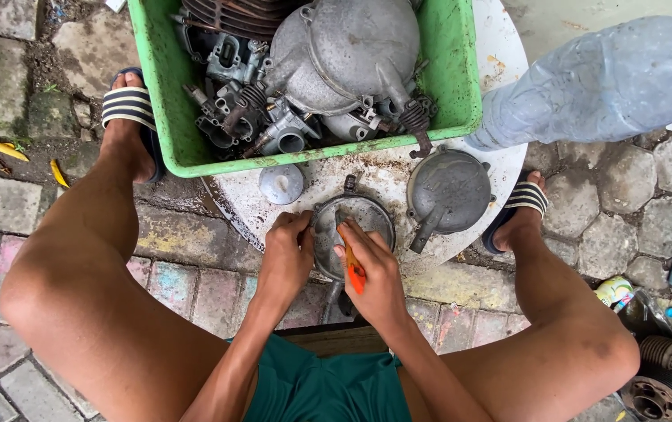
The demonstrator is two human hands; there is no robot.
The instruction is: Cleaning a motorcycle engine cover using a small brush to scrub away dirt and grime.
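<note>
My left hand [286, 254] grips the left rim of a round grey metal engine cover [363, 215] that rests on a round white table [500, 55]. My right hand [375, 273] holds an orange-handled tool [354, 270] whose tip points into the cover's hollow. Both hands are close together at the near edge of the table, between my bare knees.
A green plastic tub [156, 94] of grey engine parts fills the far side of the table. A second round cover [449, 191] and a small metal cap [281, 184] lie beside it. A plastic bottle [593, 86] lies at the right. More parts [660, 375] sit on the paving stones.
</note>
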